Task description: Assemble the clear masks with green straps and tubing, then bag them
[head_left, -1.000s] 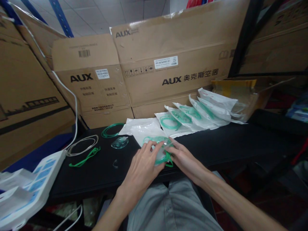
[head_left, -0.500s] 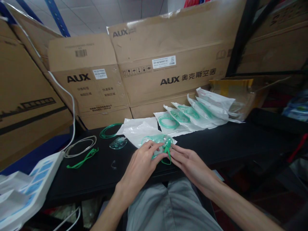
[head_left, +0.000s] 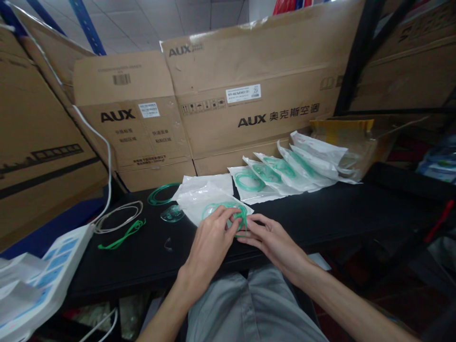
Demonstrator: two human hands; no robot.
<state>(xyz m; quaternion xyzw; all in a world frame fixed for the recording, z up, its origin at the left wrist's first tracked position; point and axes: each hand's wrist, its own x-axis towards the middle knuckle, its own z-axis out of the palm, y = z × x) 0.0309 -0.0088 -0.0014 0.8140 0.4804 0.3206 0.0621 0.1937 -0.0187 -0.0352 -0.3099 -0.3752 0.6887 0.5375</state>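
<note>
On your flat black table [head_left: 320, 218], the row of white, green-showing plastic packets [head_left: 276, 175] lies before the upright brown cardboard boxes [head_left: 263, 71]. Left of that row lie flat white plastic packets [head_left: 194, 197]. Farther left, the coiled green plastic tube [head_left: 153, 195] lies behind the curved clear plastic mask [head_left: 173, 213]; left of both, the looped off-white cord [head_left: 117, 205] lies behind the narrow green strap [head_left: 123, 236].

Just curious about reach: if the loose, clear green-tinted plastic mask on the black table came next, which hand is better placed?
Left hand, probably: it lies between that mask and the right hand, though both are at the green plastic tubing.
</note>
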